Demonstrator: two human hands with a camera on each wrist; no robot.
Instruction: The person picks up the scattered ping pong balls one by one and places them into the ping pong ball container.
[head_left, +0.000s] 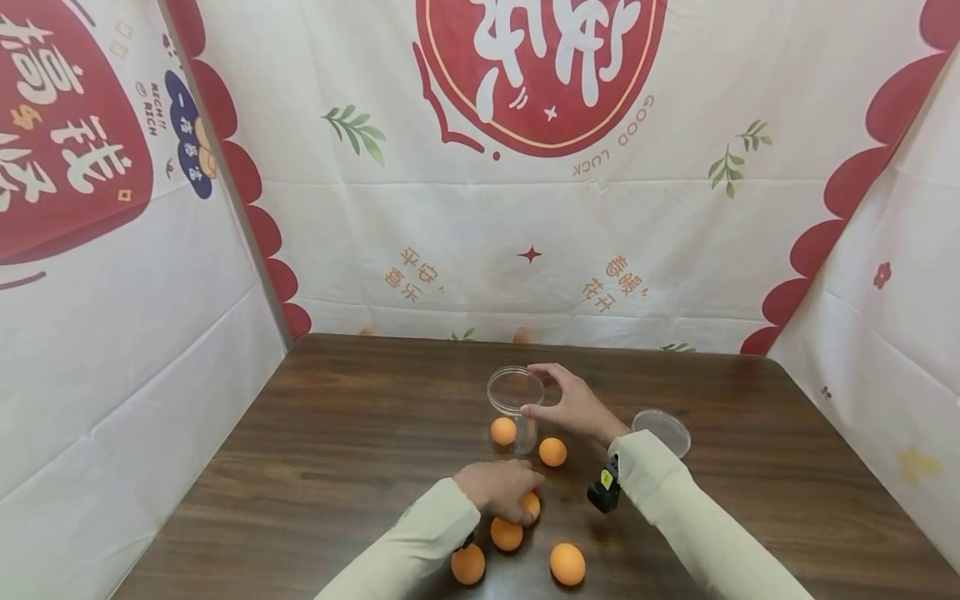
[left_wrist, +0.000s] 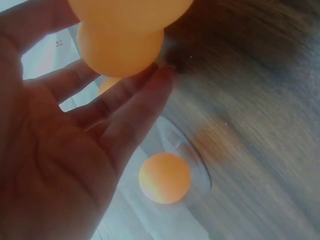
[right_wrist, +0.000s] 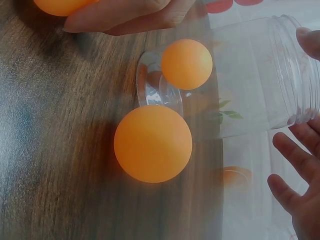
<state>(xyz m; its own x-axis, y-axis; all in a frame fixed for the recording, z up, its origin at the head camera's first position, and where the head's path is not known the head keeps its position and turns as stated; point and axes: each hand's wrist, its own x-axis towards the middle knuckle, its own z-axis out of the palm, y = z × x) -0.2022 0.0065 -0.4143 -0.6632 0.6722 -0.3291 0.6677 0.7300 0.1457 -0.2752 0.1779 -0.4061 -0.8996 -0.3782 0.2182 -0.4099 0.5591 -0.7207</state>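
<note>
A clear plastic jar [head_left: 515, 393] stands upright on the brown table [head_left: 337, 450] with one orange ball [head_left: 503, 431] inside. My right hand [head_left: 543, 392] grips the jar's open rim between thumb and fingers. Closer to me, my left hand [head_left: 517, 492] curls over another orange ball [head_left: 531, 505] on the table. In the left wrist view its fingers [left_wrist: 135, 100] touch that ball [left_wrist: 120, 47]. In the right wrist view the jar [right_wrist: 250, 80] and the ball inside it [right_wrist: 186, 64] show, with a loose ball [right_wrist: 153, 143] beside its base.
Several more orange balls lie on the table: one beside the jar [head_left: 552, 452] and three near me [head_left: 507, 534], [head_left: 468, 564], [head_left: 567, 564]. The clear lid [head_left: 662, 429] lies right of my right wrist. Printed cloth walls enclose three sides.
</note>
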